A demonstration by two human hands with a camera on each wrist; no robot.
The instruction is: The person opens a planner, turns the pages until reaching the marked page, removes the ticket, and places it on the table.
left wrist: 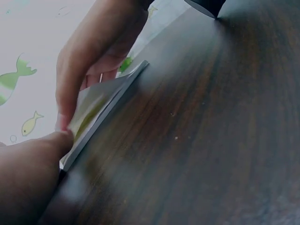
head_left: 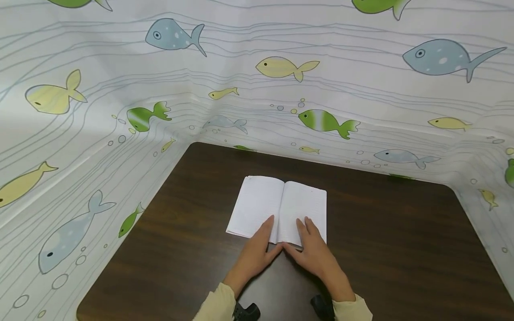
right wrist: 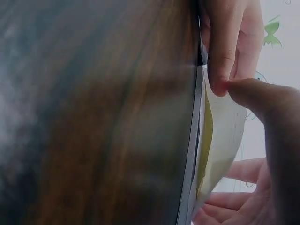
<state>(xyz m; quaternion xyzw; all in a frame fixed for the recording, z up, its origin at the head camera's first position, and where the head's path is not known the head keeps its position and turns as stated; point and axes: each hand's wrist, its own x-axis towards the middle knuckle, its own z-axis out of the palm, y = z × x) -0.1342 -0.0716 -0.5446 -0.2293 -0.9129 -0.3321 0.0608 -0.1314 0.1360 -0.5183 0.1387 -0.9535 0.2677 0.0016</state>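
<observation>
An open notebook with white pages lies on the dark wooden table. My left hand rests on the lower part of its left page, fingers pointing forward. On the right page's lower part rests my right hand, its fingers extended. The two thumbs meet tip to tip at the near edge by the centre fold. In the left wrist view, the thumb of my left hand touches that of the right hand above the notebook's edge. Slightly raised pages show in the right wrist view.
Brown tabletop surrounds the notebook. A white sheet with printed fish stands behind the table and along both sides. Black devices are worn at both wrists, beside the cream sleeves.
</observation>
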